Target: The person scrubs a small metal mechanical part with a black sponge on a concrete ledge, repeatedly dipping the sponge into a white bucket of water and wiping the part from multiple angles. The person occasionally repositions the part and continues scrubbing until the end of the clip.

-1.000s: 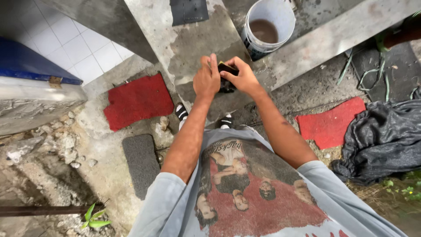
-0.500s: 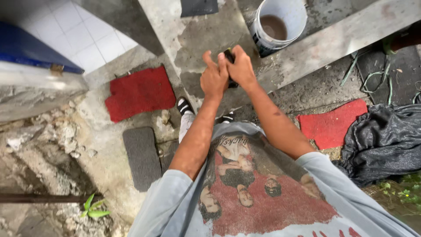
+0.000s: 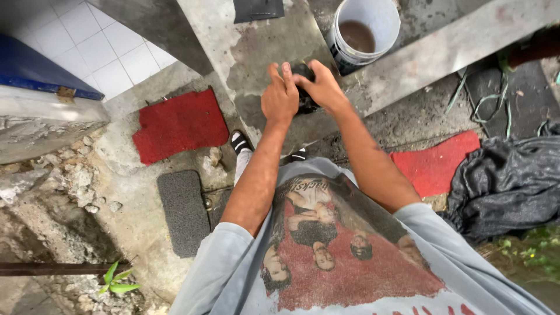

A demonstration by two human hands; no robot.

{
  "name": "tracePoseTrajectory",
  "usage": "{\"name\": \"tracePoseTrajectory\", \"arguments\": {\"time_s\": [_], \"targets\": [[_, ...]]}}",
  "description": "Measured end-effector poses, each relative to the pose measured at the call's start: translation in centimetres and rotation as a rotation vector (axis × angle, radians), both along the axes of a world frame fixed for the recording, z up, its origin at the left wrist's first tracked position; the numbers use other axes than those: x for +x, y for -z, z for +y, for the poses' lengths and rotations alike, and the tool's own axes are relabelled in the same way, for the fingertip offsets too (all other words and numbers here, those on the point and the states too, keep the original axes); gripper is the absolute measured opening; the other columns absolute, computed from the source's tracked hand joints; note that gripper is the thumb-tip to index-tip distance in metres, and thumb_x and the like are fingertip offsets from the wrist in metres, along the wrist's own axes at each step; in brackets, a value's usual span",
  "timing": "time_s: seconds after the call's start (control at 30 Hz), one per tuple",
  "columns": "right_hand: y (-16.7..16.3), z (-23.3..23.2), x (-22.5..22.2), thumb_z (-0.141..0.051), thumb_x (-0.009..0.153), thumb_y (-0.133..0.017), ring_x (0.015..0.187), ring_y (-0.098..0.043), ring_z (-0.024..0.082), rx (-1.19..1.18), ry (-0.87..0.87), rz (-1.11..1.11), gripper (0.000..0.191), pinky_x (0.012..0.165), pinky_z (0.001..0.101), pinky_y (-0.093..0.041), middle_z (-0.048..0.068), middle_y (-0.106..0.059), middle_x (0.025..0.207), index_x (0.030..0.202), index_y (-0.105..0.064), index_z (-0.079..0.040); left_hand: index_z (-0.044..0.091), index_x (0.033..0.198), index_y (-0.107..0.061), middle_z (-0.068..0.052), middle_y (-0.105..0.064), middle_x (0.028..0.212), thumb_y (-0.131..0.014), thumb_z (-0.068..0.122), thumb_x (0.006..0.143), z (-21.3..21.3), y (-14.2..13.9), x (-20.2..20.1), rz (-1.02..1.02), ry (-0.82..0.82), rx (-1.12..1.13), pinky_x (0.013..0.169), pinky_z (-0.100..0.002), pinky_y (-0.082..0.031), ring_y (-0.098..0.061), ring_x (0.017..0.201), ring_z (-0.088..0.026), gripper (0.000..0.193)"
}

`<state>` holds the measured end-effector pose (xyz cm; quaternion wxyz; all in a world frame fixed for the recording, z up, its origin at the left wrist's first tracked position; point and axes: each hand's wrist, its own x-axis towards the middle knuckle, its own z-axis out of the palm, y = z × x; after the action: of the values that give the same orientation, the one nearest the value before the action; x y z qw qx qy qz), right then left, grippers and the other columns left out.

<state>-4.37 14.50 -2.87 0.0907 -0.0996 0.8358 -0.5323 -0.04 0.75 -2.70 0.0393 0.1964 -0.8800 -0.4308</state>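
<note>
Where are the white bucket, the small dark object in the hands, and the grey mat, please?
white bucket [image 3: 389, 26]: head view, on its right rim.
small dark object [image 3: 304, 100]: head view, on the part showing between the hands.
grey mat [image 3: 182, 211]: head view, on its middle.

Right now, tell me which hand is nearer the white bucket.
Right. The right hand, wrapped around a small dark object, sits just below-left of the white bucket. The left hand is beside it, farther from the bucket.

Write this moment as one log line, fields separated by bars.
left hand: on dark object | right hand: on dark object | bucket: beyond hands, brown liquid inside
</note>
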Motion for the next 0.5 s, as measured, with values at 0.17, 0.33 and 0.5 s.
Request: {"name": "tracePoseTrajectory", "arguments": {"time_s": [0.17,0.33,0.5], "targets": [[0.0,1.8,0.8,-0.017,0.096,-0.078,0.096,-0.058,0.009,-0.303,-0.148,-0.208,0.029,0.084,0.0293,-0.052,0.004,-0.065,0.102,0.111,-0.059,0.0,0.014,0.13,-0.053,-0.021,-0.075,0.085,-0.026,0.058,0.108,-0.3,0.2,0.3,0.044,0.102,-0.075,0.074,-0.056,-0.052,-0.071,0.083,-0.046,0.057],[0.7,1.7,-0.2,-0.018,0.103,-0.079,0.09,-0.053,0.011,-0.119,-0.026,-0.244,0.027,0.079,0.0301,-0.051,0.005,-0.061,0.097,0.108,-0.059,0.0,0.014,0.129,-0.053,-0.023,-0.073,0.078,-0.028,0.057,0.103,-0.2,0.1,-0.2,-0.033,0.084,-0.095,0.069,-0.058,-0.051,-0.07,0.077,-0.047,0.056],[0.6,3.0,-0.4,-0.011,0.089,-0.079,0.105,-0.059,0.007,-0.41,-0.29,-0.323,0.035,0.093,0.0254,-0.052,-0.002,-0.064,0.109,0.116,-0.058,-0.006,0.018,0.119,-0.057,-0.022,-0.073,0.08,-0.03,0.058,0.105,-0.6,0.1,-0.4,0.042,0.196,-0.099,0.07,-0.06,-0.049,-0.068,0.079,-0.049,0.05]]}}
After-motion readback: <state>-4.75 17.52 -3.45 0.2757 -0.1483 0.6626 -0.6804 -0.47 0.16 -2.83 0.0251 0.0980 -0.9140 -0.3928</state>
